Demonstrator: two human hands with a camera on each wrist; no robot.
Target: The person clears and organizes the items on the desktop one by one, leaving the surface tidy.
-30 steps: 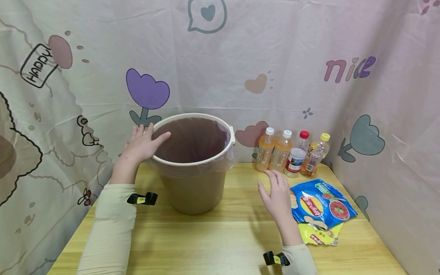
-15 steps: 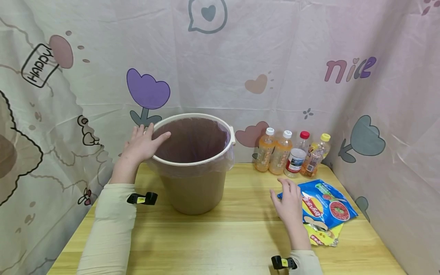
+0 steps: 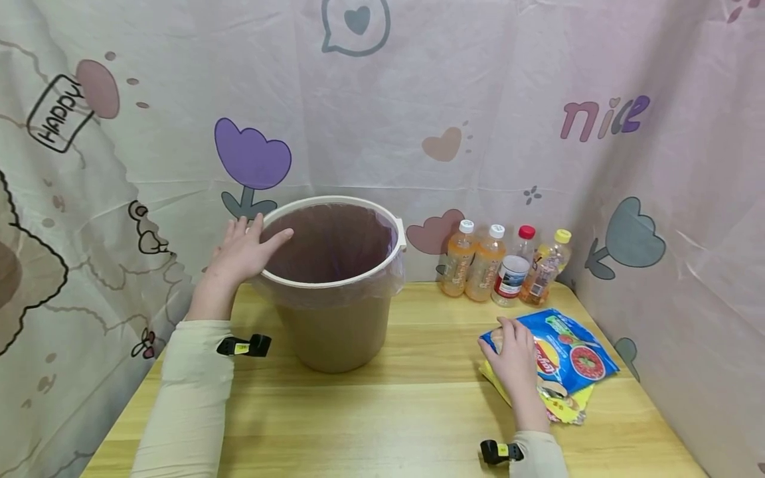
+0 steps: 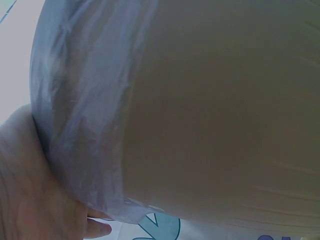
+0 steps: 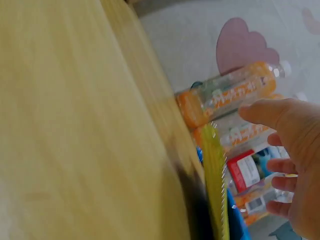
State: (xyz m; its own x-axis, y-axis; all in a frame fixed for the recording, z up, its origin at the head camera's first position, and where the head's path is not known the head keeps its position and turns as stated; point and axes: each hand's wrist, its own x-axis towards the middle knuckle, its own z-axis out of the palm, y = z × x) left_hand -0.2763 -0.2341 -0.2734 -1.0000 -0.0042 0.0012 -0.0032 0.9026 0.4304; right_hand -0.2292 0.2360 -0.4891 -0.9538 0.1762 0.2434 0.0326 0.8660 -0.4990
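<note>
Your left hand (image 3: 239, 255) rests at the left side of the bin (image 3: 335, 338), fingers extended over the rim and thumb spread across the mouth. In the left wrist view, the bin wall and the liner (image 3: 391, 275) fill most of the frame; most of your fingers are cut off or behind them. The floor of the bin cannot be made out.

Your right hand (image 3: 515, 352) is over the left part of the blue bag (image 3: 570, 348), thumb apart from the fingers, fingers slightly bent and gripping nothing visible. You cannot tell from these views whether the fingertips touch the bag. The hand covers part of the blue bag's printing. The yellow bag (image 3: 574, 406) lies beneath the blue bag, mostly concealed; the right wrist view shows it edge-on.

Count: one bin, two bags, four bottles. The bottles stand in a row behind the bags, near the back of the table (image 3: 370, 425): two white-capped bottles (image 3: 459, 265), one red-capped bottle (image 3: 512, 273), one yellow-capped bottle (image 3: 544, 272). In the right wrist view, your hand hides parts of the bottles. Both forearms are sleeved, cut off at the lower frame edge; each carries one wrist camera (image 3: 245, 345).
</note>
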